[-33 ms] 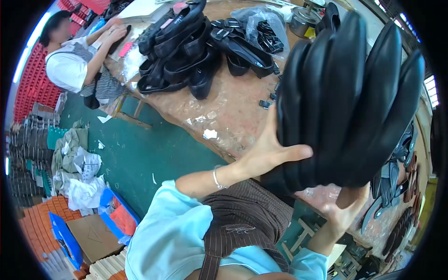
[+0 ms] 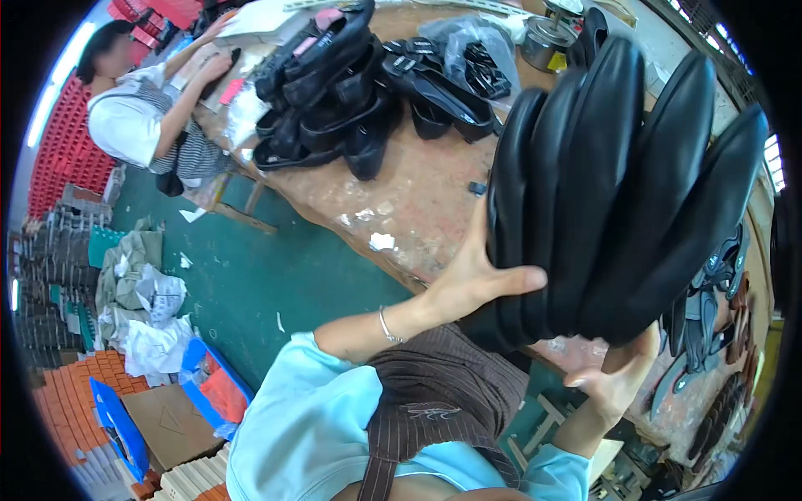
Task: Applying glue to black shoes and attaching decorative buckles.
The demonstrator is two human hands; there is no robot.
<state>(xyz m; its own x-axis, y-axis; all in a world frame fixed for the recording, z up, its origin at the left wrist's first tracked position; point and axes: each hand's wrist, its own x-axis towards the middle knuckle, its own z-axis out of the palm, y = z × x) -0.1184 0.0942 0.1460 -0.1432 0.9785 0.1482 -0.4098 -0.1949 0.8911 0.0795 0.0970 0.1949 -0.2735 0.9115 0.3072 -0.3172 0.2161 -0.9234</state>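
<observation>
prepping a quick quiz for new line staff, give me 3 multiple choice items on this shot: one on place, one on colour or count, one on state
1. Where does the pile of black shoes lie?
A. on the brown worktable
B. on the green floor
C. in a blue crate

2. What colour are the soles held up?
A. red
B. black
C. white

3. How are the soles held?
A. by one hand only
B. lying loose on the table
C. between both hands

Answers:
1 A, the pile rests on the worktable.
2 B, every sole in the stack is black.
3 C, the left hand grips one side and the right hand props them from below.
</observation>
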